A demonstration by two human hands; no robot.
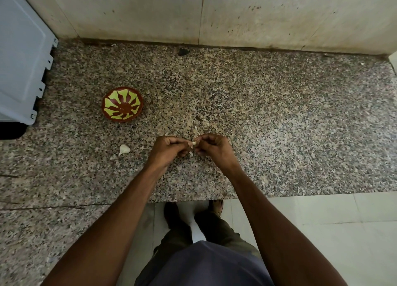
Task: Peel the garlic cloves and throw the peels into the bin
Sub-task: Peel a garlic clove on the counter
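A speckled granite bench [279, 118] is being viewed from above, and most of the picture is being filled by it. It is being bounded at the rear by a pale, stained wall [150, 12]. Pale floor tiles [343, 232] are being shown below the near edge of the bench. A white ribbed box [19, 55] is being seen at the far left, resting on the bench against the wall side.

Both forearms are being extended over the near edge toward the middle of the bench. The left hand [169, 149] and the right hand [211, 147] are being held close together, knuckles up, fingers curled. A small clove [194, 143] is being pinched between the fingertips of the two hands, just above the bench surface. How much skin is left on it cannot be told, the piece being too small.

A red-brown bowl [122, 104] with a yellow-green petal pattern is being seen left of the hands, well apart from them, upright on the bench. A second clove [124, 149], white and unpeeled in appearance, is being seen lying on the bench between the bowl and the left hand, nearer the hand. A pale scrap of peel [191, 153] is being seen below the pinched clove, between the hands. A small dark lump [183, 52] is being noted near the wall joint.
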